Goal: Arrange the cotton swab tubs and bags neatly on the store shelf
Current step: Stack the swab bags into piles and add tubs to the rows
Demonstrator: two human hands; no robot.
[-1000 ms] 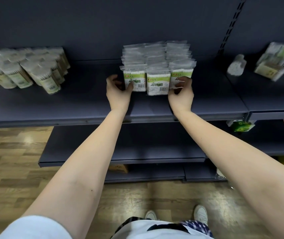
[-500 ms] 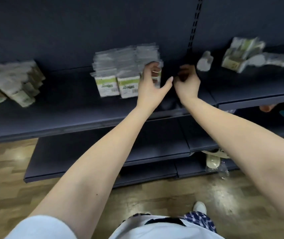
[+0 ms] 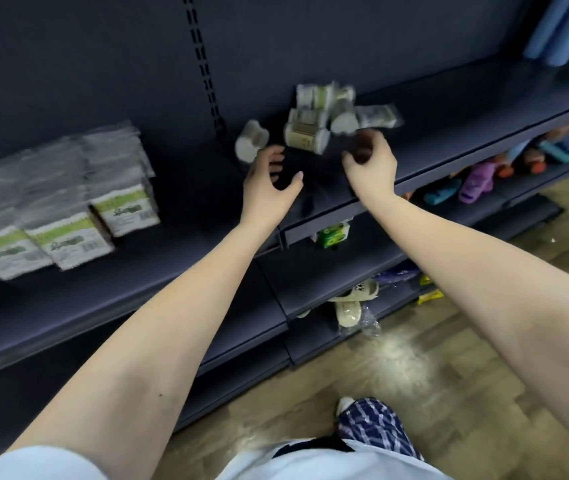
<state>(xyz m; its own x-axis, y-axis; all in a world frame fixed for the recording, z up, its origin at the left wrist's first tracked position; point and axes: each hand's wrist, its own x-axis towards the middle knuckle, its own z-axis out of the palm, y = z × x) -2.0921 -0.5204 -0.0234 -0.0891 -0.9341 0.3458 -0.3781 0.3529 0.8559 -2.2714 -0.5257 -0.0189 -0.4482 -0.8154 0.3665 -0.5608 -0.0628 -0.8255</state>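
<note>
Your clear plastic bags of cotton swabs with green labels [image 3: 61,209] stand in tidy rows on the dark shelf [image 3: 158,268]. That part looks done. To their right, the white cylindrical swab tubs [image 3: 317,119] lie jumbled and need sorting. Left hand [image 3: 269,181] spread, right hand [image 3: 373,164] loosely curled, both empty, just short of them.

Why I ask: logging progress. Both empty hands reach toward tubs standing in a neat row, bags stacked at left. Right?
No: the head view shows the tubs lying jumbled, not in a neat row. The empty left hand and right hand reach toward them, bags stacked at left.
</note>
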